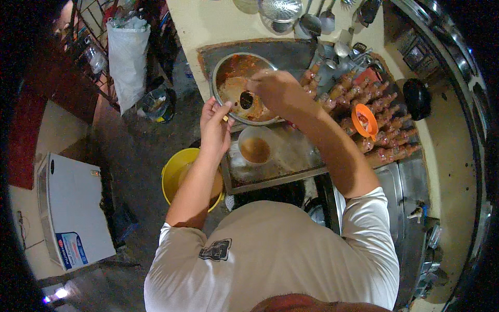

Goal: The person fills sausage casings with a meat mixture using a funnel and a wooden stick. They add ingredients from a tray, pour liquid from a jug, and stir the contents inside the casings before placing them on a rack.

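My left hand [216, 123] grips the near-left rim of a round metal pot [213, 84], which looks tilted. Reddish-brown residue and some liquid coat the pot's inside. Over the pot's right side is my right hand [269, 87], fingers curled; a dark oval thing [246, 100], perhaps a ladle's bowl, shows below it, and whether the hand holds its handle is hidden. Just nearer me, a translucent plastic pitcher [255, 145] with brown liquid stands on a metal tray [288, 156]. A yellow bucket [167, 175] of brownish liquid is beside my left forearm.
Many filled bottles [384, 136] crowd the counter at right, with an orange funnel [364, 120] among them. Ladles and a strainer [281, 9] hang on the wall. A sink [390, 187] lies at right. A white sack [128, 62] and a white chest freezer [78, 206] are at left.
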Demonstrator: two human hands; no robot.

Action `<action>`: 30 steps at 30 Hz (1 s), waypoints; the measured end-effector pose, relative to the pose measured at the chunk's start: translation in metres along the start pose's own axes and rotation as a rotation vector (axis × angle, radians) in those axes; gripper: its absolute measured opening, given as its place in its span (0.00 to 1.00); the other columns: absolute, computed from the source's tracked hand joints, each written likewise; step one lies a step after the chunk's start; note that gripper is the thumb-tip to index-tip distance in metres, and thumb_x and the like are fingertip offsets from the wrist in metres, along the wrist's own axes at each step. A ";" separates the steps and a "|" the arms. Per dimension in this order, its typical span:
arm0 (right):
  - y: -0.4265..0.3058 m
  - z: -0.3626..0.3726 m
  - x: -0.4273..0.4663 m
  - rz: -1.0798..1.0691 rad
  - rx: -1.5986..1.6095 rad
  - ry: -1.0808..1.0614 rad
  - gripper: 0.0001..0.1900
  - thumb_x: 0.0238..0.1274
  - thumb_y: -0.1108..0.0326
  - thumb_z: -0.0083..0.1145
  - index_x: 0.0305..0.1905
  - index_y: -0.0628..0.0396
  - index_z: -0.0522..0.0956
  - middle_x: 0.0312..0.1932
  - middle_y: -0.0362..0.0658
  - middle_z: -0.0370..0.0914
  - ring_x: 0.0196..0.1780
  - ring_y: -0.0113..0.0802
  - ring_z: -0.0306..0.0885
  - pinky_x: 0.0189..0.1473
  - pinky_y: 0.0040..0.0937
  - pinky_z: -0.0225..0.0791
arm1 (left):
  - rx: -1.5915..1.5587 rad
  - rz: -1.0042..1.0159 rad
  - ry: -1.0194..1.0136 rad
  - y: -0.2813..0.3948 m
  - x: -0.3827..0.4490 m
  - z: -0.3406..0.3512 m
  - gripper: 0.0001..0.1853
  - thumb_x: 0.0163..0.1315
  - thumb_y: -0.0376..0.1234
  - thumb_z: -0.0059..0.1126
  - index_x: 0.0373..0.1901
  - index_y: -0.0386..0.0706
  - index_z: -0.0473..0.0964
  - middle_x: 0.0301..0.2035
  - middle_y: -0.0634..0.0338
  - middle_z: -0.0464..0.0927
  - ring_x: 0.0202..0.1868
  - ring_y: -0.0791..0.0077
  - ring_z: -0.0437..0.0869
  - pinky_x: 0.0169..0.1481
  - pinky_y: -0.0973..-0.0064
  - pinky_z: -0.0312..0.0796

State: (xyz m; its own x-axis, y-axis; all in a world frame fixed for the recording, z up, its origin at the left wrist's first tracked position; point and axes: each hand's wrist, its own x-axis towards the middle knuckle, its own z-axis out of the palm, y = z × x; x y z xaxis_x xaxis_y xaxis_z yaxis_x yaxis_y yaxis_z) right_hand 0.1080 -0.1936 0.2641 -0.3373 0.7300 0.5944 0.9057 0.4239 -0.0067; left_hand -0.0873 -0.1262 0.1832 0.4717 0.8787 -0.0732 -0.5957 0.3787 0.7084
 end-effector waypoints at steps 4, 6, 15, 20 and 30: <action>-0.009 0.017 0.064 -0.083 -0.063 -0.341 0.11 0.53 0.67 0.61 0.43 0.54 0.82 0.36 0.49 0.81 0.44 0.51 0.82 0.48 0.44 0.76 | 0.195 0.070 -0.020 0.021 0.017 -0.003 0.26 0.55 0.20 0.70 0.54 0.36 0.68 0.36 0.66 0.78 0.35 0.83 0.78 0.40 0.83 0.70; -0.014 0.023 0.081 -0.140 -0.102 -0.404 0.09 0.53 0.67 0.60 0.40 0.55 0.82 0.36 0.48 0.81 0.44 0.50 0.82 0.48 0.44 0.76 | 0.266 0.079 -0.014 0.022 0.031 -0.014 0.25 0.55 0.21 0.71 0.53 0.36 0.69 0.35 0.66 0.77 0.34 0.83 0.77 0.40 0.83 0.70; -0.034 0.036 0.121 -0.048 -0.009 -0.589 0.10 0.53 0.68 0.60 0.40 0.51 0.85 0.40 0.47 0.81 0.52 0.49 0.80 0.52 0.43 0.74 | 0.432 0.108 0.056 0.038 0.040 -0.033 0.18 0.55 0.25 0.72 0.44 0.38 0.73 0.30 0.70 0.71 0.31 0.85 0.70 0.39 0.84 0.66; -0.027 0.062 0.122 -0.210 -0.023 -0.431 0.11 0.53 0.69 0.59 0.42 0.51 0.85 0.38 0.46 0.80 0.49 0.49 0.81 0.50 0.44 0.75 | 0.469 0.153 0.066 0.032 0.051 -0.045 0.12 0.59 0.27 0.67 0.42 0.40 0.74 0.29 0.72 0.68 0.31 0.86 0.66 0.37 0.84 0.61; -0.029 0.083 0.127 -0.204 -0.010 -0.473 0.10 0.55 0.65 0.58 0.38 0.54 0.86 0.37 0.51 0.86 0.44 0.53 0.86 0.46 0.48 0.79 | 0.430 0.179 0.049 0.017 0.060 -0.063 0.07 0.65 0.29 0.61 0.43 0.40 0.76 0.32 0.72 0.71 0.34 0.86 0.69 0.41 0.84 0.62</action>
State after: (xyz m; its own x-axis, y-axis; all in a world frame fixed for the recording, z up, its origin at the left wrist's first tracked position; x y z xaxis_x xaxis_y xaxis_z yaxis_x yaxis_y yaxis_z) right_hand 0.0173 -0.0692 0.2733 -0.5849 0.7963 0.1544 0.8107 0.5799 0.0805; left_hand -0.1105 -0.0488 0.1466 0.3487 0.9358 0.0510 -0.3362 0.0742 0.9389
